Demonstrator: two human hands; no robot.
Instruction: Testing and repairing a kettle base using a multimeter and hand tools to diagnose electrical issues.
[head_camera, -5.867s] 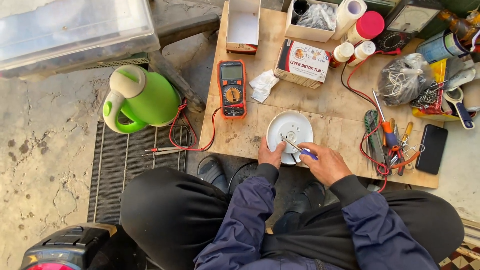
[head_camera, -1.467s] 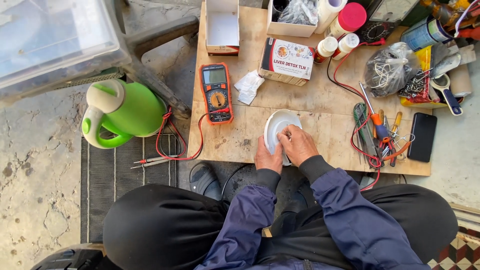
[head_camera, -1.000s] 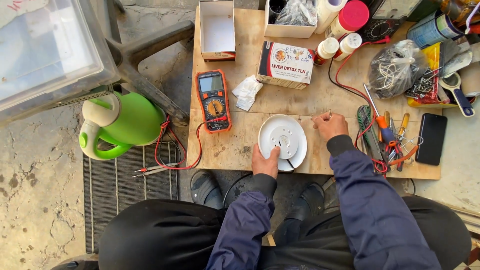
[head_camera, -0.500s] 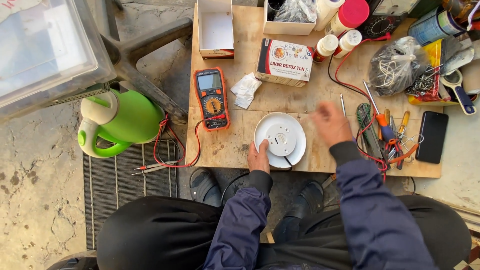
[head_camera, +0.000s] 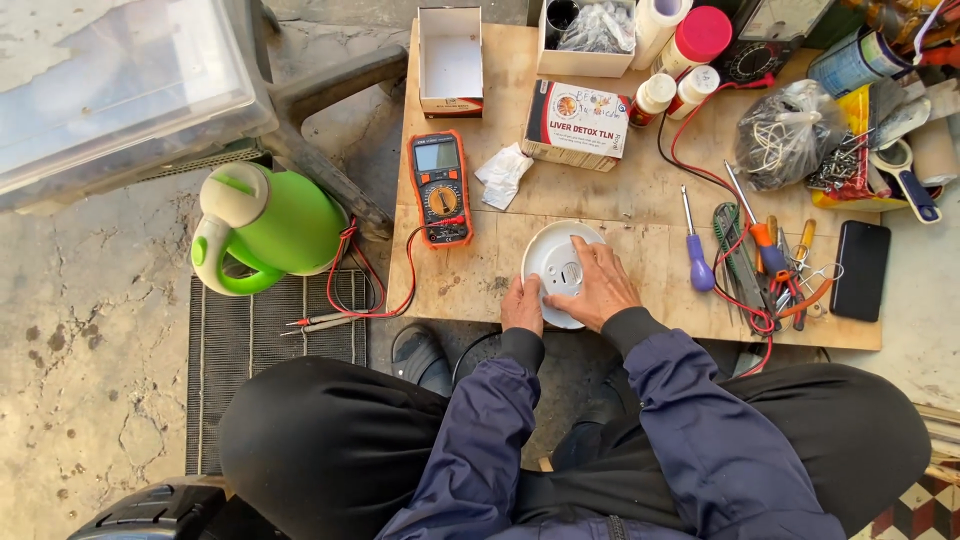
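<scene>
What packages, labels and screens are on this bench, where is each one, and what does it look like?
Multimeter: left of the round white disc, orange and black, grey screen.
Printed carton: behind the disc, flat, white and dark red.
Open box: far left corner, white inside.
Phone: right edge, black screen.

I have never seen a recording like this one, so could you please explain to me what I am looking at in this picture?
There is no machine here: the picture comes from a camera worn on a person's head, looking down at their own lap and two bare hands. They sit at a low wooden table. Both hands rest on a round white disc-shaped device at the table's near edge: the left hand grips its rim, the right hand lies flat across it. Beside it lie an orange multimeter with red leads, a purple-handled screwdriver, more hand tools, a black phone, small cardboard boxes and bottles. A green watering can stands on the ground to the left.
</scene>
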